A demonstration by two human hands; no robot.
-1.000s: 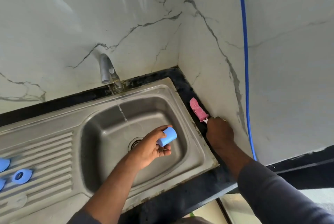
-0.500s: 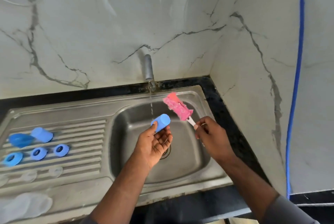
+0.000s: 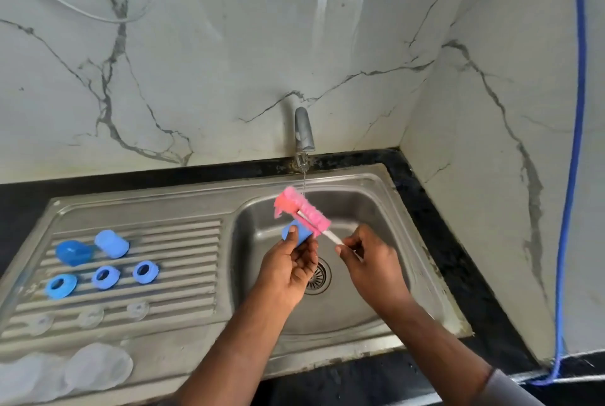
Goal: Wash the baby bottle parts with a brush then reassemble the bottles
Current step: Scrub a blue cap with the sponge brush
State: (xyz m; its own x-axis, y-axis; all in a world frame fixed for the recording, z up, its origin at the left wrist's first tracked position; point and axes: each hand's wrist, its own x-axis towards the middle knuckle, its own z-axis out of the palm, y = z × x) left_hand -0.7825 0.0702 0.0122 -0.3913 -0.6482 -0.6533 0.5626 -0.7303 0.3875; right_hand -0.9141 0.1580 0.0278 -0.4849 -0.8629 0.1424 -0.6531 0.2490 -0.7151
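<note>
Over the steel sink basin (image 3: 360, 301), my left hand (image 3: 288, 268) holds a light blue bottle cap (image 3: 296, 233) between thumb and fingers. My right hand (image 3: 370, 261) pinches the white handle of a pink brush (image 3: 301, 209), whose bristled head lies just above the cap, under the thin stream from the tap (image 3: 303, 130). On the ribbed drainboard (image 3: 183, 274) to the left lie two more blue caps (image 3: 111, 243), three blue collar rings (image 3: 104, 277), three clear teats (image 3: 88, 317) and clear bottles (image 3: 98, 366) at the near edge.
Marble walls close in behind and on the right. A blue hose (image 3: 571, 176) hangs down the right wall. A black counter (image 3: 435, 206) frames the sink. The drain (image 3: 316, 276) sits under my hands.
My right hand picked the brush up from the counter by the right wall and brought it over the basin to the cap. My view swung left, showing the drainboard parts.
</note>
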